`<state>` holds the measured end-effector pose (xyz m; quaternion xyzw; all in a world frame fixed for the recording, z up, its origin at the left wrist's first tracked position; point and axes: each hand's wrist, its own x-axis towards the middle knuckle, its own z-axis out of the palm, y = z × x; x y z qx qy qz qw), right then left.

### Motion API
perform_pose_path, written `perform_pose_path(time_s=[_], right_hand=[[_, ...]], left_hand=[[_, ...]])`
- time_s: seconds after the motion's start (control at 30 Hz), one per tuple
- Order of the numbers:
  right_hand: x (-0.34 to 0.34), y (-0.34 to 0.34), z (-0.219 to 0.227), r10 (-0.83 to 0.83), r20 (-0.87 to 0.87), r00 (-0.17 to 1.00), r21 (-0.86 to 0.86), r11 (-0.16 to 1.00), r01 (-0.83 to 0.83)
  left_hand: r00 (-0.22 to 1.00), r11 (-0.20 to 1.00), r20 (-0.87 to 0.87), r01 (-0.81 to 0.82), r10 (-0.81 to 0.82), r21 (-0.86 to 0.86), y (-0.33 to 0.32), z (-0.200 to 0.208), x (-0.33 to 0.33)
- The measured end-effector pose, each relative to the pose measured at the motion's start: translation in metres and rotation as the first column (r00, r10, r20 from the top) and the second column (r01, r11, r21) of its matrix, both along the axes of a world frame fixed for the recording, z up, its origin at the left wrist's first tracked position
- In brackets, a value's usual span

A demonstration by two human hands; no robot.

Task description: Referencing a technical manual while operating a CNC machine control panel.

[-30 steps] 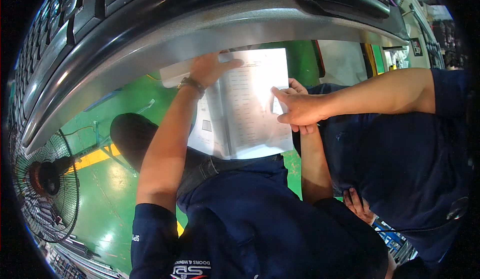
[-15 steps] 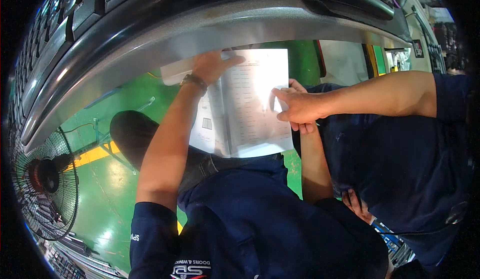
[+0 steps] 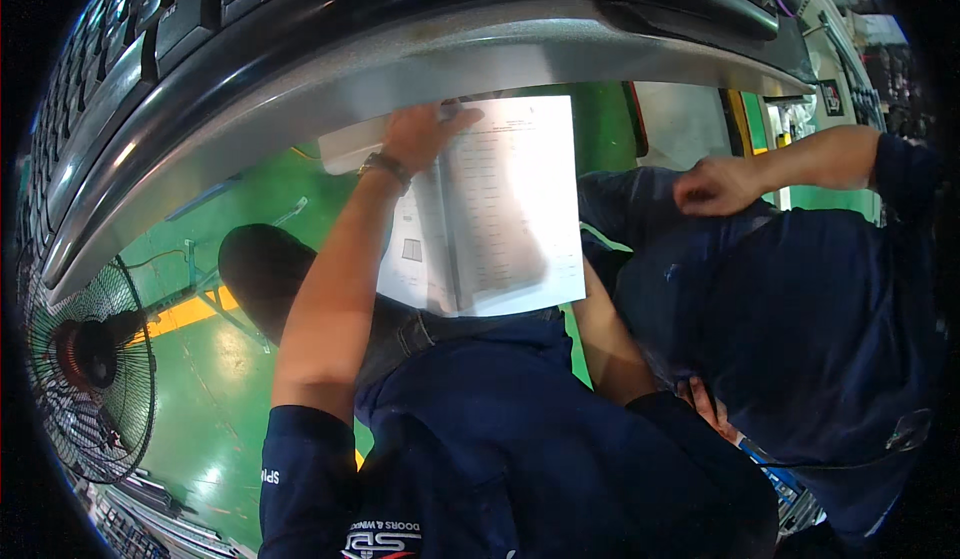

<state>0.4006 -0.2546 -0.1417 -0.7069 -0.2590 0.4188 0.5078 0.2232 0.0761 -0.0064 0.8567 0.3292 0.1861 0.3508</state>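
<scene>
A stack of printed sheets, opened like a booklet, is held over my lap. My left hand is closed on its upper left part, thumb lying across the page near the fold. A dark band circles that wrist. The left page shows a small grid drawing; the right one has rows of print, partly in shadow. My right forearm passes behind the sheets' lower right edge, so that hand is hidden and its grip does not show. A co-worker's hand, blurred, is apart from the paper, to its right.
A dark keyboard lies on a grey-edged desk beyond the sheets. To the left, a caged fan stands on the green floor. The co-worker in dark clothing is close at my right.
The co-worker's hand has left the right edge of the sheets and moved right. My left hand keeps its hold. My right hand's fingers no longer show.
</scene>
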Motion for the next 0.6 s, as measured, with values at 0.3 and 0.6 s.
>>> perform_pose_path(time_s=[0.3,0.6], right_hand=[[-0.034,0.017,0.004,-0.002,-0.070,0.998,0.045,0.999,0.006],[-0.028,0.009,-0.009,-0.031,-0.095,0.995,0.073,0.997,0.038]], left_hand=[[0.999,0.989,0.004,-0.043,0.042,0.143,0.009,-0.005,-0.025],[1.000,0.998,-0.013,-0.012,0.012,0.062,0.007,0.003,-0.021]])
